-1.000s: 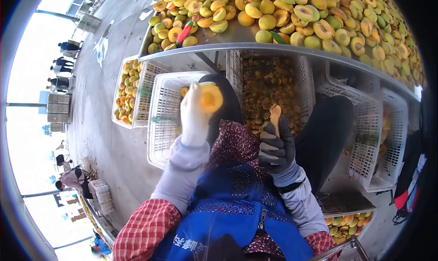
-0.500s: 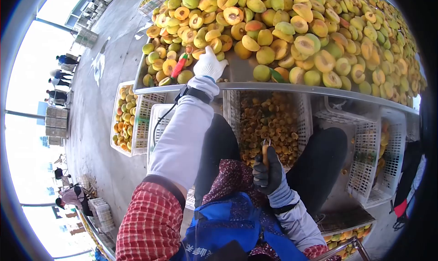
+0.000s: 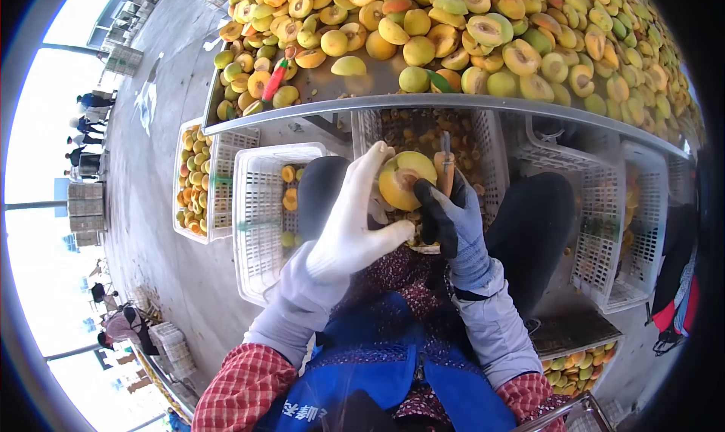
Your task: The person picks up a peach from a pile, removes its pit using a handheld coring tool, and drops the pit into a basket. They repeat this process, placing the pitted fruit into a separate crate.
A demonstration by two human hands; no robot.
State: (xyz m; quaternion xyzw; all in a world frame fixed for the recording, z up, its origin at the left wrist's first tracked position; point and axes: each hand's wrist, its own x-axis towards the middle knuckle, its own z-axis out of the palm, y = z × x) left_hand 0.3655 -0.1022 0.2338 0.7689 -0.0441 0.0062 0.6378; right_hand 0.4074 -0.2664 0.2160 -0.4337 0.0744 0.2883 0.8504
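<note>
A yellow-green peach half (image 3: 399,181), its brown-centred cut face towards me, sits between my two hands above a crate. My left hand (image 3: 351,217), in a white glove, cups it from the left with fingers along its edge and partly behind it; the thumb stands apart below. In a dark grey glove, my right hand (image 3: 445,217) grips a wooden-handled pitting knife (image 3: 444,171) with its narrow metal tip upwards. Dark fingertips of that hand touch the peach half's right side. Beneath, the white crate (image 3: 491,156) holds brown pit pieces, partly hidden by my hands.
Halved peaches (image 3: 521,54) are heaped on a metal table (image 3: 302,113), where a red-handled tool (image 3: 275,81) lies near the left corner. White crates (image 3: 245,228) stand below, some holding peaches. A crate of peaches (image 3: 198,179) is farther left. People (image 3: 91,122) stand in the distance.
My left hand has come back from the table to my lap, and a peach half is now between my hands. My right hand has risen with the pitting knife.
</note>
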